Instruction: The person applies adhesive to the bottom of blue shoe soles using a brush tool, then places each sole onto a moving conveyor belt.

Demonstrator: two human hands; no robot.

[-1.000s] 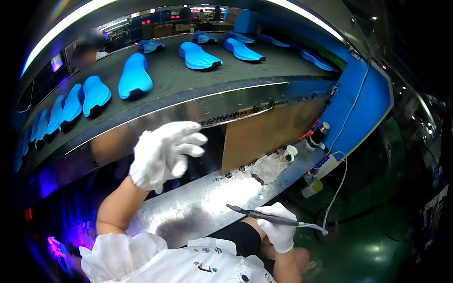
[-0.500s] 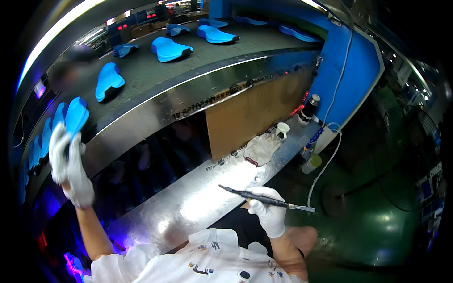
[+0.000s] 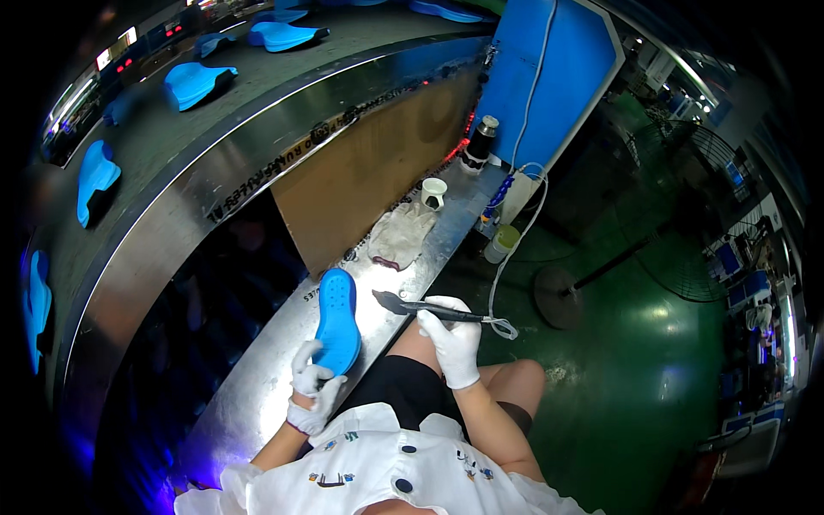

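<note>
A blue shoe sole [image 3: 336, 311] is held over the metal ledge by my white-gloved left hand [image 3: 314, 390], with fingers and thumb at its near end. Small round marks show near the sole's far end. To its right, my gloved right hand [image 3: 455, 345] is closed around the black handle of a brush [image 3: 438, 311]. The brush's broad dark head points left toward the sole, with a gap between them. A clear tube joins the handle's back end and runs off to the right.
Several more blue soles [image 3: 197, 83] lie on the dark conveyor belt [image 3: 137, 184] behind its metal rim. On the ledge [image 3: 257, 378] are a crumpled glove [image 3: 402, 233], a white cup [image 3: 433, 190] and a flask [image 3: 482, 142]. A cardboard panel [image 3: 360, 176] stands behind; a fan base [image 3: 558, 296] is at right.
My left hand has come back from the belt at the far left and brought a blue sole over the ledge. The brush is still in my right hand, and the view has shifted right.
</note>
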